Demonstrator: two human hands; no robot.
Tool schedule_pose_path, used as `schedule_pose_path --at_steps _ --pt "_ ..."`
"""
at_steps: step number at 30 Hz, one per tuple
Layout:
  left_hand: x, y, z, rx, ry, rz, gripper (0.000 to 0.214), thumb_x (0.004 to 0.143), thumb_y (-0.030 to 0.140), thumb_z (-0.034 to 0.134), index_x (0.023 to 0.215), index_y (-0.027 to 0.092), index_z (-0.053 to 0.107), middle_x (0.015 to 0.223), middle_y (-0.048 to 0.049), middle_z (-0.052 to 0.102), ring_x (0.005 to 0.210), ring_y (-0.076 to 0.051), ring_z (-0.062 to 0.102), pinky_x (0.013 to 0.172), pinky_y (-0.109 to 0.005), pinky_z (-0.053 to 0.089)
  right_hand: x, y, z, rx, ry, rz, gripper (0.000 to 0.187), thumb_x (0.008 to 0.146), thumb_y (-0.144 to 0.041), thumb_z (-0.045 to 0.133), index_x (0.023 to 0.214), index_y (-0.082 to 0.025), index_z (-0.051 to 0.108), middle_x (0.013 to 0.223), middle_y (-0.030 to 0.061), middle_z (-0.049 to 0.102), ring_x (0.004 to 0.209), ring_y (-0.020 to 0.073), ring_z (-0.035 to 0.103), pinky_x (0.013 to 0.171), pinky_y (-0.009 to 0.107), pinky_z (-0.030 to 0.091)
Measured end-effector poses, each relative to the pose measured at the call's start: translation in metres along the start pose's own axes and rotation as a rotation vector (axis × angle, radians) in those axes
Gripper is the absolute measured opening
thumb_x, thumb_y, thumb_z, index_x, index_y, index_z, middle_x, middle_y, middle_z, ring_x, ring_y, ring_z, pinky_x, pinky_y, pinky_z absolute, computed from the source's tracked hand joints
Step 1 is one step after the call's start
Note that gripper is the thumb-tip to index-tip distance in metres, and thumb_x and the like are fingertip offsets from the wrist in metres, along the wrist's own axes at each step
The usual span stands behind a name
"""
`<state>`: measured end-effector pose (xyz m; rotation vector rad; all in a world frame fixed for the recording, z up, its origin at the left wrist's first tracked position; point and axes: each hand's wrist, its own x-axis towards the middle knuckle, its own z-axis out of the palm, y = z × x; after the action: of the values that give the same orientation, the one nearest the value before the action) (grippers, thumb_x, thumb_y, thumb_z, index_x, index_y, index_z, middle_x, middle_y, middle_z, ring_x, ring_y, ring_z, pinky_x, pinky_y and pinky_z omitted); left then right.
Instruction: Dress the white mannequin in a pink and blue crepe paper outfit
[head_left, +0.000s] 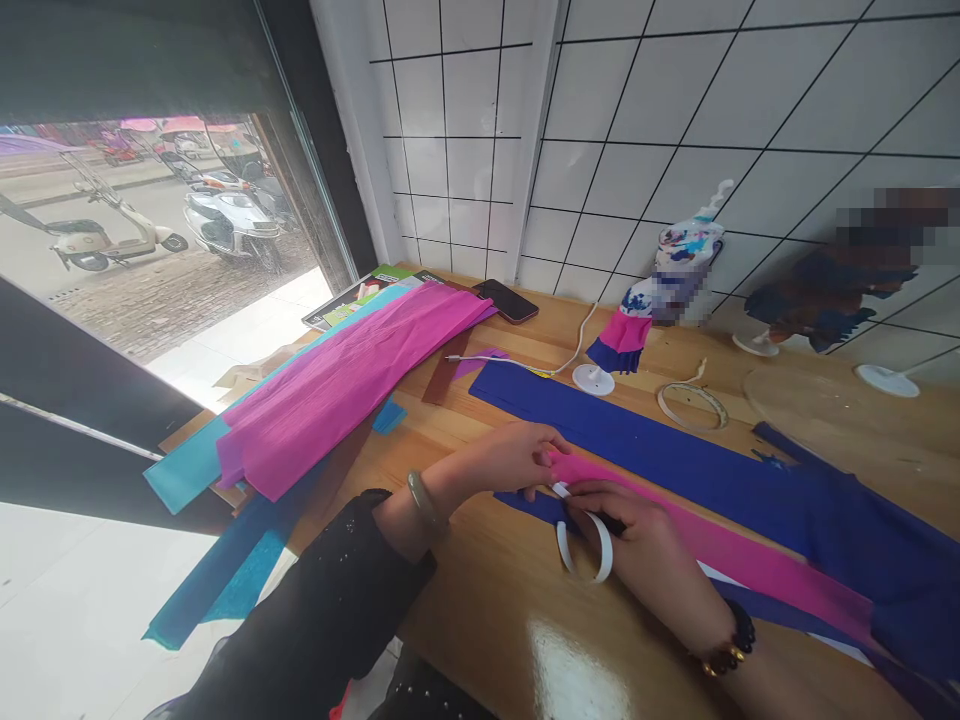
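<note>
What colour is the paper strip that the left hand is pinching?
Magenta pink. The head view shows the paper strip pinched by the left hand.

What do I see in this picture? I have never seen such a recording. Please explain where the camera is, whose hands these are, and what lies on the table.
There is no machine here. One camera sits on a person's head and looks forward and down, so both hands are that person's own. The left hand pinches the end of a pink strip of crepe paper. The right hand holds a white tape roll close to that end. Under them a dark blue sheet lies on the wooden table. Further left lie a magenta sheet and teal sheets, and behind them a phone. A second tape roll lies beyond the blue sheet.
</note>
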<state>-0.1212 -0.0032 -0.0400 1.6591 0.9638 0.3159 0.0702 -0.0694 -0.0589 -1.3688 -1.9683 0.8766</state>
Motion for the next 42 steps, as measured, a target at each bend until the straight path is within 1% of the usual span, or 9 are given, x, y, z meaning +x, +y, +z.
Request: schedule_pose_path --at_steps 10,13,16,21,26,28,35,38,42 --pt "-0.005 0.01 -0.003 -0.004 -0.007 -0.039 0.039 0.078 0.022 0.05 0.117 0.019 0.051 0.073 0.0002 0.062 0.05 -0.008 0.058 0.043 -0.015 0.042 0.0 0.002 0.0 -0.004 0.031 0.038 0.018 0.081 -0.032 0.057 0.083 -0.021 0.072 0.097 0.0086 0.069 0.088 0.0216 0.065 0.079 0.036 0.052" --pt "-0.005 0.012 -0.004 -0.014 -0.015 -0.035 0.042 0.076 0.026 0.055 0.117 0.019 0.051 0.074 -0.0003 0.063 0.051 -0.008 0.058 0.044 -0.016 0.043 0.0 0.003 0.001 -0.006 0.024 0.047 0.019 0.081 -0.033 0.057 0.083 -0.022 0.072 0.097 0.0083 0.069 0.088 0.0215 0.064 0.08 0.036 0.051" --pt "-0.003 0.01 -0.003 0.001 -0.021 -0.01 0.046 0.072 0.025 0.06 0.117 0.018 0.051 0.068 0.0016 0.061 0.05 -0.009 0.058 0.043 -0.017 0.043 0.0 0.003 0.002 -0.011 0.019 0.037 0.02 0.082 -0.033 0.056 0.083 -0.021 0.072 0.097 0.0087 0.068 0.089 0.0213 0.064 0.08 0.036 0.051" --pt "-0.001 0.003 -0.003 0.018 0.01 -0.016 0.043 0.073 0.018 0.053 0.116 0.017 0.052 0.061 0.0033 0.057 0.047 -0.009 0.057 0.043 -0.017 0.042 0.0 0.001 -0.003 -0.015 0.009 0.02 0.02 0.083 -0.032 0.054 0.081 -0.021 0.071 0.097 0.0085 0.069 0.087 0.0209 0.064 0.078 0.035 0.051" --pt "-0.002 0.002 -0.004 0.035 0.032 -0.013 0.043 0.07 0.018 0.055 0.113 0.017 0.053 0.068 0.0014 0.061 0.046 -0.009 0.056 0.045 -0.019 0.043 -0.006 -0.003 -0.021 -0.055 0.015 0.041 0.024 0.082 -0.037 0.053 0.079 -0.021 0.072 0.094 0.0079 0.07 0.086 0.0217 0.065 0.078 0.034 0.052" --pt "-0.002 0.002 -0.005 0.04 0.031 -0.018 0.044 0.068 0.017 0.055 0.112 0.016 0.054 0.064 0.0022 0.06 0.046 -0.009 0.057 0.046 -0.019 0.044 -0.011 -0.001 -0.03 -0.077 0.046 0.066 0.025 0.081 -0.04 0.054 0.076 -0.022 0.071 0.091 0.0071 0.071 0.084 0.0219 0.066 0.076 0.032 0.053" --pt "-0.004 0.005 -0.008 0.002 -0.007 -0.078 0.05 0.065 0.014 0.055 0.115 0.016 0.052 0.064 0.0027 0.059 0.047 -0.01 0.058 0.046 -0.019 0.043 -0.051 0.022 -0.066 -0.199 0.094 0.244 0.029 0.079 -0.046 0.054 0.081 -0.025 0.073 0.097 0.0051 0.072 0.089 0.0233 0.066 0.077 0.03 0.053" --pt "-0.006 0.007 -0.009 0.001 0.0 -0.106 0.051 0.064 0.014 0.055 0.115 0.015 0.052 0.063 0.0032 0.058 0.047 -0.01 0.057 0.047 -0.019 0.044 -0.072 0.038 -0.085 -0.221 0.116 0.323 0.026 0.072 -0.05 0.059 0.078 -0.031 0.075 0.095 0.0021 0.073 0.088 0.0241 0.067 0.077 0.031 0.054" --pt "-0.007 0.01 -0.01 0.014 -0.014 -0.124 0.05 0.063 0.014 0.054 0.113 0.016 0.052 0.066 0.0024 0.06 0.047 -0.009 0.056 0.045 -0.018 0.041 -0.097 0.055 -0.108 -0.155 0.132 0.48 0.017 0.058 -0.048 0.07 0.069 -0.036 0.076 0.087 0.0071 0.074 0.079 0.0261 0.069 0.068 0.031 0.055"
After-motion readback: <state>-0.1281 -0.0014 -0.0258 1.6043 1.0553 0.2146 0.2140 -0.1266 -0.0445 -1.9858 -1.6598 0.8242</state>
